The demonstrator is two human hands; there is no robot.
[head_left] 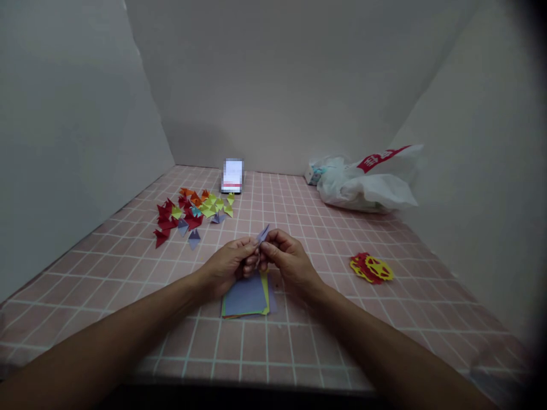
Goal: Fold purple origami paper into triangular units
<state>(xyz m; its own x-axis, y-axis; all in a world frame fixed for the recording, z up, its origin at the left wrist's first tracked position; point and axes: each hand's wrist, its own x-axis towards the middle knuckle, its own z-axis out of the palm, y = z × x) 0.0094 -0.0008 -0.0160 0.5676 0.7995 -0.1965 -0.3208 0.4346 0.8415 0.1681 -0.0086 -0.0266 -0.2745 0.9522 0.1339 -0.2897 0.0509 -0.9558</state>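
Note:
Between my two hands is a small folded piece of purple paper (262, 233), its pointed tip rising above the fingers. My left hand (237, 256) pinches it from the left, thumb on top and fingers curled beneath. From the other side, my right hand (287, 256) grips it between thumb and forefinger. The lower part of the folded paper is hidden by the fingers. Just below the hands lies a stack of square paper sheets (244, 297), purple on top with green, yellow and orange edges showing.
Folded paper figures (192, 213) in red, orange, yellow, blue and purple lie at the left. A phone (232, 175) stands upright behind them. At the back right sits a white plastic bag (367, 185) beside a small box (313, 174). Red and yellow cut-out shapes (371, 268) rest at the right.

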